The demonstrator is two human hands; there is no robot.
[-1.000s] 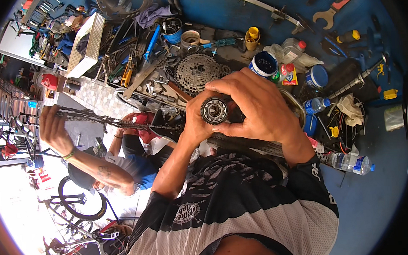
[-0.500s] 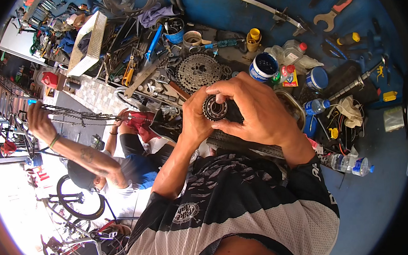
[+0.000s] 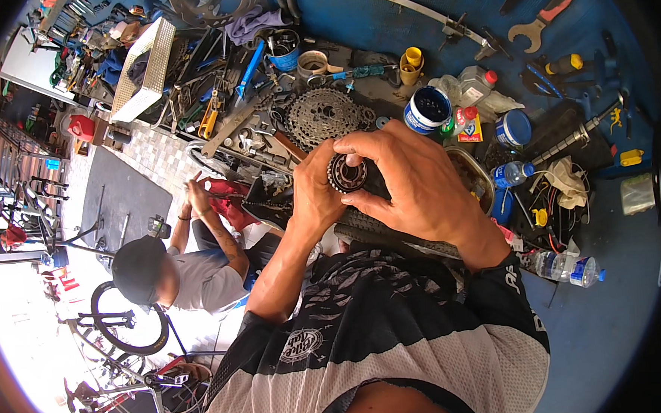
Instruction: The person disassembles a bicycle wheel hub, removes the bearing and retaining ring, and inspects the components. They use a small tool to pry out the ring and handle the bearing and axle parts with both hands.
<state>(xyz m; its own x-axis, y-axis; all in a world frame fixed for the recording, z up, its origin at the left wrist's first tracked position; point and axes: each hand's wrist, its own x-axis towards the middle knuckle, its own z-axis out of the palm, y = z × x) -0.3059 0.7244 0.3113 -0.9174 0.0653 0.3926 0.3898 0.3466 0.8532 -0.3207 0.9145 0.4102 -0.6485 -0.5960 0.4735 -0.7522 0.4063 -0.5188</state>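
Observation:
Between my two hands is a round metal bicycle hub part (image 3: pixel 349 177) with a toothed rim and a ring of bearing balls inside. My left hand (image 3: pixel 315 183) is closed around its left side. Curving over from the right, my right hand (image 3: pixel 423 183) has its forefinger at the upper edge and its thumb at the lower right edge, so the part is gripped from both sides. A cassette of sprockets (image 3: pixel 318 117) lies on the bench just beyond my left hand.
An open blue-and-white tub (image 3: pixel 427 109) and bottles stand beyond my right hand. A tyre (image 3: pixel 391 229) lies below the hands. Loose tools crowd the bench, with a white perforated tray (image 3: pixel 142 70) at left. A co-worker in a dark cap (image 3: pixel 145 270) sits low on the left.
The co-worker has lowered the raised arm and brought both hands together; the chains they stretched out no longer show. My hands keep nearly the same hold on the hub part.

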